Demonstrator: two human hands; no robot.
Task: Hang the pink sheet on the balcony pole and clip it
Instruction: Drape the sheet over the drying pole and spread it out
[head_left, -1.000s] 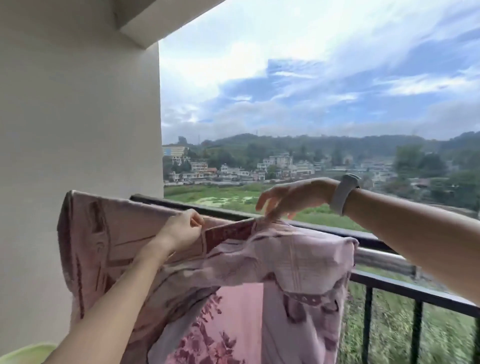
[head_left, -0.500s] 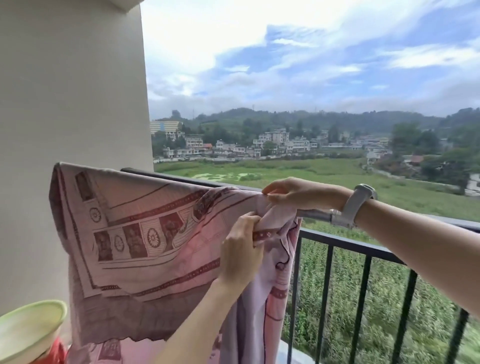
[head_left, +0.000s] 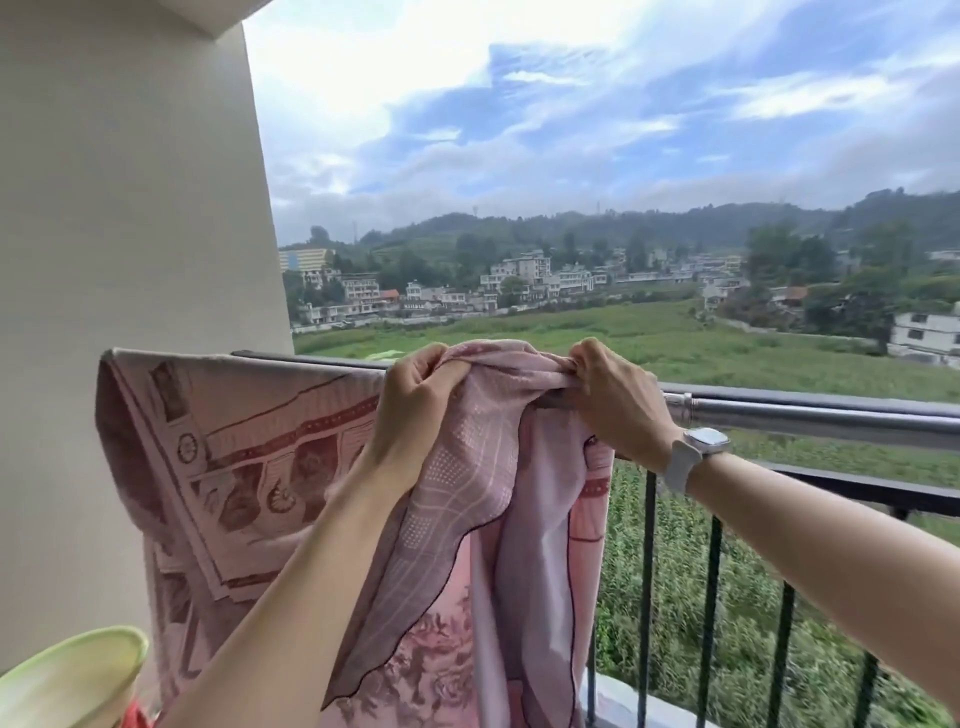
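The pink patterned sheet (head_left: 244, 457) hangs over the metal balcony pole (head_left: 810, 413), spread flat on the left and bunched at its right end. My left hand (head_left: 415, 410) grips a fold of the bunched cloth at the top. My right hand (head_left: 613, 400), with a white watch on its wrist, grips the gathered cloth against the pole. No clip is visible.
A black railing (head_left: 883, 491) with vertical bars runs below the pole to the right. A cream wall (head_left: 130, 208) stands on the left. A pale green basin rim (head_left: 67, 680) shows at the lower left corner.
My left hand has risen from below the bunched cloth to its top. Both hands now hold the gathered end higher on the pole, and the bunch stands up above it.
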